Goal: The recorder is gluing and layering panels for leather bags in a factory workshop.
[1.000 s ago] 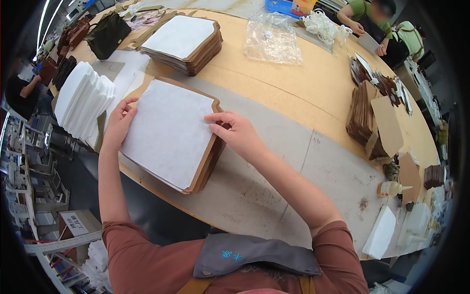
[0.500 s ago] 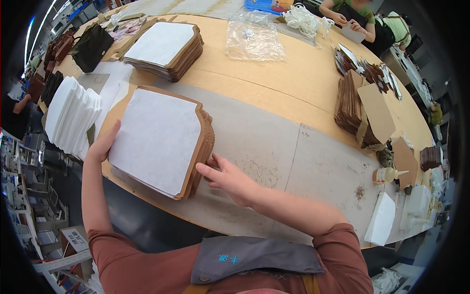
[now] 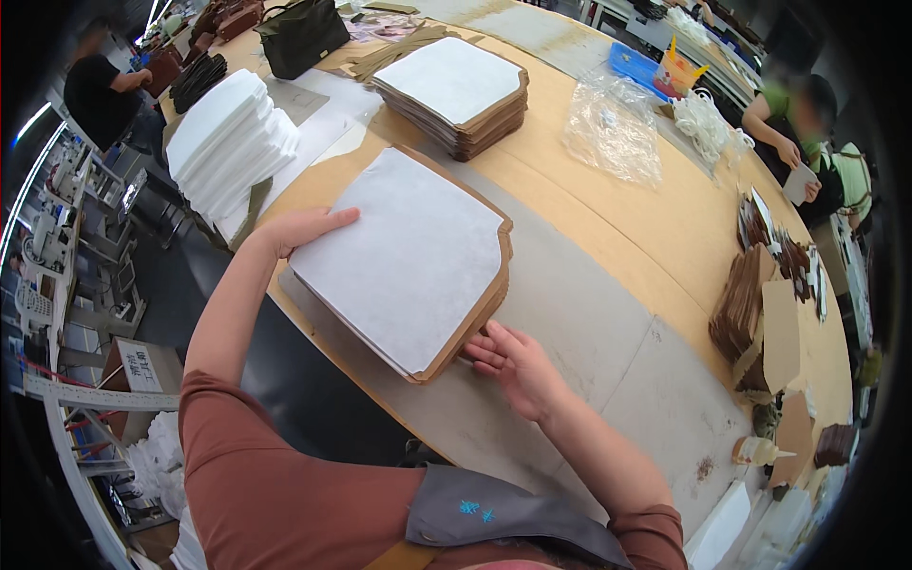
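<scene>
A thick stack of brown panels with white sheet on top (image 3: 404, 256) lies close in front of me, one corner of its right side notched. My left hand (image 3: 306, 231) grips the stack's left edge, thumb over the white top sheet and the other fingers mostly hidden. At the lower right side is my right hand (image 3: 513, 370), palm partly turned up and fingers loosely extended against the panels' edges. Its fingertips are partly hidden by the stack. Behind stands a similar white-topped brown stack (image 3: 451, 81).
White cut pieces (image 3: 228, 142) are piled at the left, near a dark bag (image 3: 301, 38). Clear plastic (image 3: 613, 128) lies farther back. At right are brown pieces (image 3: 741, 304) and a glue bottle (image 3: 757, 450). A co-worker (image 3: 807, 133) holds a pale piece across the table.
The view has swung left, shifting the scene rightward. My left thumb now lies over the top sheet instead of along its edge. My right palm has turned upward at the stack's side.
</scene>
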A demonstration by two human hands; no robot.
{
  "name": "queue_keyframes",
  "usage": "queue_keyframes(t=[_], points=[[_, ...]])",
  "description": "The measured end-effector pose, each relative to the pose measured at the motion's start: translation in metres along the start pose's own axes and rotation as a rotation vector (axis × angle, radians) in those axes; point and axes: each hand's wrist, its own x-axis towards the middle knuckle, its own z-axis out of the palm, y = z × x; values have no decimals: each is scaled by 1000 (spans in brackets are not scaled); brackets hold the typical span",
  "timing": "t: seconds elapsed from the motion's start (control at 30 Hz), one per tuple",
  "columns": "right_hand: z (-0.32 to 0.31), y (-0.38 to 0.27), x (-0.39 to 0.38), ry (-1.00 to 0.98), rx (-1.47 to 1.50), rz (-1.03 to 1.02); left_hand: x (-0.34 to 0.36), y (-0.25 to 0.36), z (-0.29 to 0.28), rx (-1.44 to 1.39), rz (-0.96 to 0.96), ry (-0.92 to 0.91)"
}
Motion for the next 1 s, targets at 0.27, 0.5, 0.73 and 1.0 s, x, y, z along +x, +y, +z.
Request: queue_keyframes(t=[0.27,0.5,0.73,1.0], points=[[-3,3,-2,-18,8,-38,0,56,20,824,776,663],[-9,8,-1,-47,14,-44,20,39,36,361,642,276],[4,-1,-9,-72,-28,-25,6,-30,-29,-162,77,20],[4,11,4,-5,111,-62,18,-18,-16,-112,-52,108]])
